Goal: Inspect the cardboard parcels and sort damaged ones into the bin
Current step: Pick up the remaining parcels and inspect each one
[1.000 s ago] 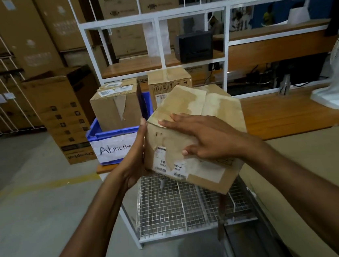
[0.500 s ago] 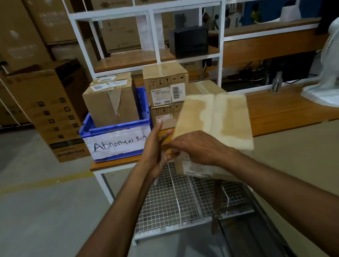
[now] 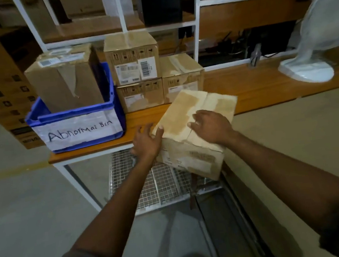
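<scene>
From the head view, the blue bin [image 3: 119, 104] at the table's [image 3: 265, 83] left end carries a white label handwritten "Abnormal Bin" and holds one taped box [image 3: 64, 81], while the three stacked parcels [image 3: 136, 68] beside it bear barcode stickers too small to read. The handled parcel [image 3: 175, 115] sits on the table's front edge, its near end overhanging the wire shelf [image 3: 162, 184], its top seam running away and skewed rightward; its front sticker is blurred. The left hand [image 3: 147, 141] grips its near-left corner, thumb on top, and the right hand [image 3: 211, 127] presses spread fingers on the top.
</scene>
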Available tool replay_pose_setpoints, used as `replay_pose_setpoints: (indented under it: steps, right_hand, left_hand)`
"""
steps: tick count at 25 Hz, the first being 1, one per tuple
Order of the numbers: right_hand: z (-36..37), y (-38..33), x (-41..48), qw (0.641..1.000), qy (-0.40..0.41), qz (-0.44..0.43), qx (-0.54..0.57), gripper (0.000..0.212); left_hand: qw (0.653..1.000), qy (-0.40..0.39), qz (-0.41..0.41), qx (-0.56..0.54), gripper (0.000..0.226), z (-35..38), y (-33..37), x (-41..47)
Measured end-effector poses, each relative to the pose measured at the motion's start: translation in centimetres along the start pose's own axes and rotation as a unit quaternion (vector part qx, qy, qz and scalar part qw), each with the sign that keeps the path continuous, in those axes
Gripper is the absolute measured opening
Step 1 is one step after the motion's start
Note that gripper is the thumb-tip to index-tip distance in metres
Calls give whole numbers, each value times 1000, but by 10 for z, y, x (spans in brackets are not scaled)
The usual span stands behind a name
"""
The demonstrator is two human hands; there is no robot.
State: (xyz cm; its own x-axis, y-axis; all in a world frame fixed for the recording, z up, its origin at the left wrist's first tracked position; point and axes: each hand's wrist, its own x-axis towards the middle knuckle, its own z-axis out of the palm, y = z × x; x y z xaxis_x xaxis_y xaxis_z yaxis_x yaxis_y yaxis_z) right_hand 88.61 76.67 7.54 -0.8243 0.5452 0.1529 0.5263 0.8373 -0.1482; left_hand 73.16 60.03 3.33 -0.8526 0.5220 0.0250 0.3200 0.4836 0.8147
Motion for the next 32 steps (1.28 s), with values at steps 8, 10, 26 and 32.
replay_pose_setpoints:
  steps: [8, 10, 26, 32]
  right_hand:
    - [11, -3, -32, 955, 35, 242, 165, 67]
    - [3, -5, -36, 942, 95, 237, 216, 53]
    - [-150, 89, 149, 939, 237, 81, 234, 21]
    - [-157, 138, 237, 941, 183, 47, 280, 18]
  left_hand:
    - [992, -21, -19, -124, 59, 16, 15, -4]
    - [991, -24, -17, -129, 57, 11, 20, -6]
    - [966, 55, 144, -207, 60, 13, 176, 100]
    - [965, 76, 174, -181, 59, 60, 198, 156]
